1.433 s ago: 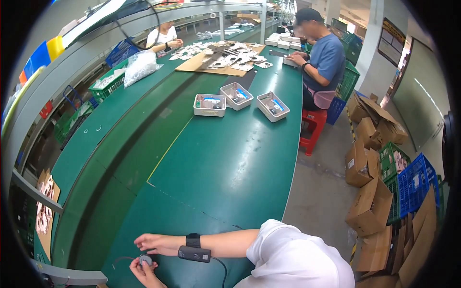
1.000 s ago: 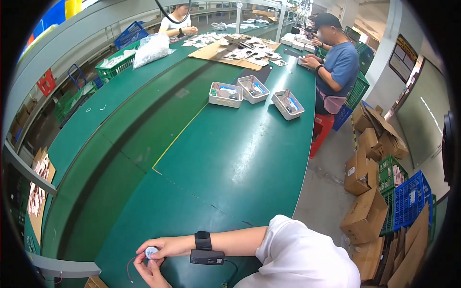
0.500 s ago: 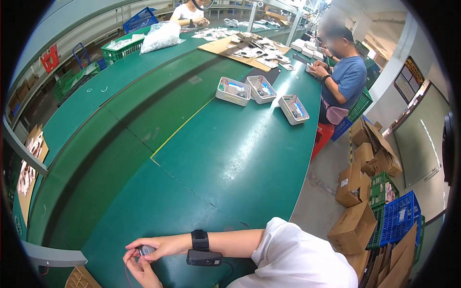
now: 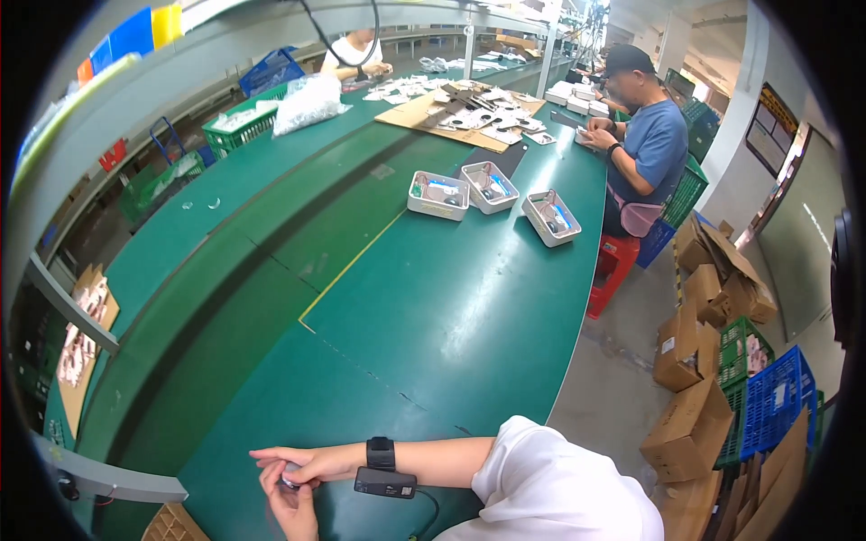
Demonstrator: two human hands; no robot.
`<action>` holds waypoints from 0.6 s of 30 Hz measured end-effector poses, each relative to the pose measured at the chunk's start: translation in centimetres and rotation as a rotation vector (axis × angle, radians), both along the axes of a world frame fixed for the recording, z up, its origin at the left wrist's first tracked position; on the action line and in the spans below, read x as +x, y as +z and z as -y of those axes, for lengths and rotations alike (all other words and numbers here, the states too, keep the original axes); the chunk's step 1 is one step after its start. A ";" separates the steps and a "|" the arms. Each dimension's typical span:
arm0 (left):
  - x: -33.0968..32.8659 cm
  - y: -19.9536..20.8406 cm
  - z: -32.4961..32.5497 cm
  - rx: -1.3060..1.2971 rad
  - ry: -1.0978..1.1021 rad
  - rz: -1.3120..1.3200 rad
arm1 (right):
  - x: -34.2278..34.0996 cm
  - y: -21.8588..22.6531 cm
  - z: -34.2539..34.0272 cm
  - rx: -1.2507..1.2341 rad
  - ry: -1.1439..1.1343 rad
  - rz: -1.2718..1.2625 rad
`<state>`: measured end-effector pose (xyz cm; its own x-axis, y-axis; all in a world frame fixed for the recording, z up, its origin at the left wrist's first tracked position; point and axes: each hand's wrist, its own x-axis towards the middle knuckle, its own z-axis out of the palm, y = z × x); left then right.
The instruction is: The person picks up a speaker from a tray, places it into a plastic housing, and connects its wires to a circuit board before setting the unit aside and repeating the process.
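At the bottom of the view, my right hand [image 4: 314,464] pinches a small round grey part [image 4: 290,476] between thumb and fingers. Its other fingertips stretch out to the left. My left hand [image 4: 293,512] comes up from below, its fingers closed against the same part, which is mostly hidden between the two hands. A black strap [image 4: 381,453] with a black box [image 4: 385,482] and cable sits around my right wrist. Both hands are just above the near end of the green workbench [image 4: 361,410].
Three open grey plastic cases [image 4: 438,196] with wires and blue parts inside stand farther along the bench. Flat white parts lie on a cardboard sheet [image 4: 424,128] beyond. A person [image 4: 651,135] works at the right edge. Cartons [image 4: 687,428] and crates [image 4: 778,397] line the floor.
The view has shifted slightly, so the bench appears lower and farther right. The round part has turned between my fingers; a red wire seen hanging from it before is now hard to make out.
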<state>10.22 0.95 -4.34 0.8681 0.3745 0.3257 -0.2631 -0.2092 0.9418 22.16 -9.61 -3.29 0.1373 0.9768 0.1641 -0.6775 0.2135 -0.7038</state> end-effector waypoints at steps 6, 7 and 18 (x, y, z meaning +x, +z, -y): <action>0.4 1.5 1.1 -0.125 0.079 -0.113 | 0.4 -0.3 -0.1 -0.059 0.000 0.129; 0.5 1.7 1.1 -0.117 0.076 -0.102 | 0.6 -0.7 -0.3 -0.047 -0.007 0.143; 0.6 3.3 1.0 -0.332 0.199 -0.161 | 19.3 0.9 15.6 -0.417 -1.767 1.263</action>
<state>10.81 -0.05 -1.08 0.7985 0.6015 0.0247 -0.0918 0.0810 0.9925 41.50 -25.26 -2.40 0.6837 0.0056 0.7297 0.6929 -0.3188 -0.6468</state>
